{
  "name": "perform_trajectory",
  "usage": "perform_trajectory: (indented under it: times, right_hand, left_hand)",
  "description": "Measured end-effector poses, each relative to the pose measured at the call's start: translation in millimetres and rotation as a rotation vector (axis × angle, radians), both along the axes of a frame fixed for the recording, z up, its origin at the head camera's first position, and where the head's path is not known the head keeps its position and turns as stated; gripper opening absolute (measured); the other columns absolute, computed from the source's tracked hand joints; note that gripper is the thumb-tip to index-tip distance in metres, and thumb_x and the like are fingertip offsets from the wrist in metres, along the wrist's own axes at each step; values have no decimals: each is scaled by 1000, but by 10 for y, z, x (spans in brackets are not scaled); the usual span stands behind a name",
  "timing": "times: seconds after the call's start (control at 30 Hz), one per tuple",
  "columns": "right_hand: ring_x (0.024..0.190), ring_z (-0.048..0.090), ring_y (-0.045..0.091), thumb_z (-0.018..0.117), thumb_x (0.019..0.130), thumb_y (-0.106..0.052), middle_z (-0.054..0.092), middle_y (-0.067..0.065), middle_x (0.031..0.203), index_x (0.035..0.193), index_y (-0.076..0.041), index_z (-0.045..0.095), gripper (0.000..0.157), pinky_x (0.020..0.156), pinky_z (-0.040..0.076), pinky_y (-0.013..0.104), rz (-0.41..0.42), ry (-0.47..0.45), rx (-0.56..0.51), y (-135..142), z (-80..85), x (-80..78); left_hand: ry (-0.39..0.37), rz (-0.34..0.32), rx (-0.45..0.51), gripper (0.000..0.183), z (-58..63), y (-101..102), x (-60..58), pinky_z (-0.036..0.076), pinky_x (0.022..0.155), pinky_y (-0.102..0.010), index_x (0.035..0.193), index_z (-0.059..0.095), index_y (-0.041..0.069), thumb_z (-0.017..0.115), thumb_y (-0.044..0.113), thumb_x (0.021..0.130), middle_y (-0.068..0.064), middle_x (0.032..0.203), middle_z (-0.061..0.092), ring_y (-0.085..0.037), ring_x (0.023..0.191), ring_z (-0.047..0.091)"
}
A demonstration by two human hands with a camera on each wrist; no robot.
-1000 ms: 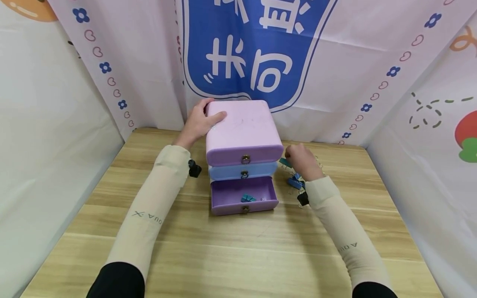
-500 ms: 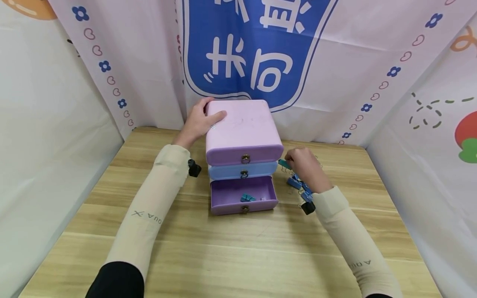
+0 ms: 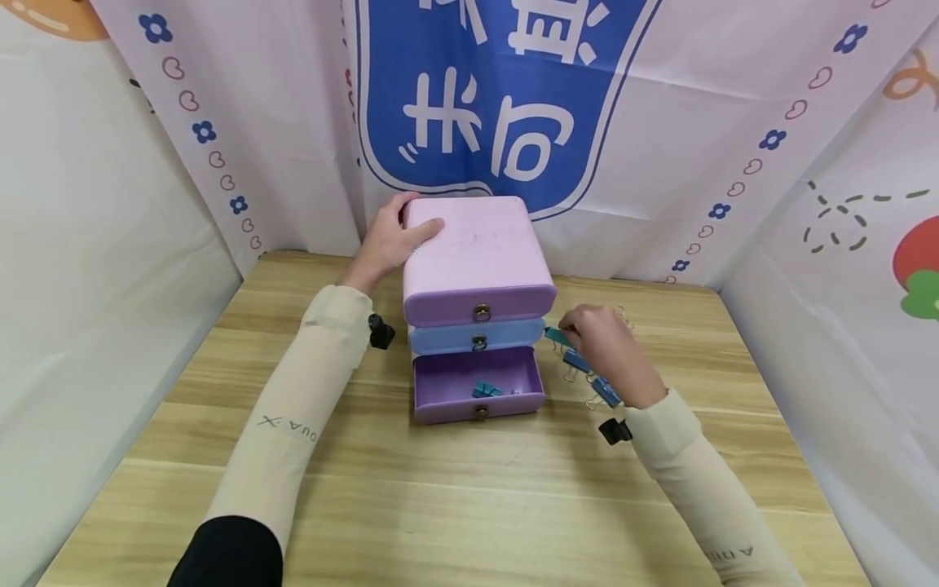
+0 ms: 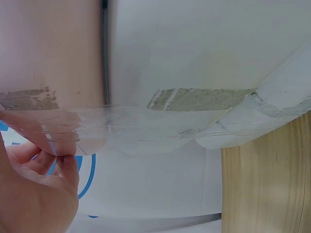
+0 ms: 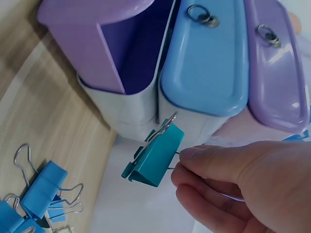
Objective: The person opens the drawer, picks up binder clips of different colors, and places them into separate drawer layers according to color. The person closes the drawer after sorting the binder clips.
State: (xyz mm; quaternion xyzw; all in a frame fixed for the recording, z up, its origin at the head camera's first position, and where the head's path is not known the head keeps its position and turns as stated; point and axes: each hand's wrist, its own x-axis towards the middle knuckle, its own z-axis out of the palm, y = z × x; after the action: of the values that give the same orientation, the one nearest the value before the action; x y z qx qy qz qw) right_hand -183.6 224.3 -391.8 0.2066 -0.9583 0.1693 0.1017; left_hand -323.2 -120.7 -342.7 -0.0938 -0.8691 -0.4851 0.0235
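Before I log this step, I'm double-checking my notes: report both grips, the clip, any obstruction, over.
Right grip pinches teal clip beside drawer box. Left grip holds box's top edge. Bottom drawer open; nothing seen blocking it.

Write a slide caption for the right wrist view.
Right grip pinching a teal binder clip by its wire handle beside stacked drawers, blue clips on the wooden table.

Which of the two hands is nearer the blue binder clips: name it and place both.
Right. The right hand is close to the blue binder clips, pinching a teal clip; the left hand is across the drawer unit, gripping its left side.
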Motion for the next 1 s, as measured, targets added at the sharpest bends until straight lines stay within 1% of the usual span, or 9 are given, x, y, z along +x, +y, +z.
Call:
perform_trajectory:
  times: [0.07,0.3,0.37,0.43,0.53,0.6,0.8,1.0]
  right_hand:
    - [81,71,21,68,99,1,78,11,92,93,-2,82,15,74,61,38,4,6,4,-9,7,40]
    - [70,56,14,69,100,-3,70,4,80,82,-7,77,20,67,50,31,23,-1,17,-33,37,175]
    - [69,56,14,71,99,-4,69,3,79,82,-7,77,18,66,51,31,29,-8,13,-43,43,211]
    - [72,61,14,74,98,-5,72,4,82,85,-7,79,14,67,55,32,32,-12,7,-56,46,245]
    - [80,69,17,76,96,-4,77,6,90,94,-4,81,6,73,60,35,35,-10,1,-90,52,296]
    - [84,72,19,77,95,-4,79,8,93,97,-4,82,5,76,62,36,44,2,8,-117,53,322]
    - [86,74,20,78,93,-3,79,6,93,94,-5,82,4,76,62,38,86,59,26,-199,33,372]
    - [81,73,18,78,93,-2,78,4,88,91,-5,81,4,75,62,35,137,106,15,-308,9,384]
  left_hand:
    - [-2,0,1,88,1,0,3,36,126,-47,164,35,16,71,56,95,-10,169,40,-28,147,44]
    - [-9,-1,-4,87,3,9,13,35,127,-46,165,34,16,70,56,95,-10,169,38,-28,148,43]
    - [-10,-1,-4,87,3,9,12,35,127,-46,165,34,16,70,55,95,-10,170,38,-28,148,43]
    - [-9,0,-1,87,3,7,9,34,127,-46,164,34,16,70,55,95,-10,170,38,-28,149,43]
    - [-3,-3,5,87,7,6,10,34,127,-46,164,35,15,70,55,95,-10,169,38,-28,149,43]
    - [1,-5,7,87,10,2,12,34,127,-47,164,35,15,70,55,95,-11,169,38,-28,149,43]
    - [-2,-7,6,87,9,-4,11,34,127,-46,164,34,15,70,54,95,-10,170,38,-27,149,42]
    - [-1,-8,7,87,5,-3,6,34,127,-46,164,35,15,71,54,95,-10,169,38,-28,149,43]
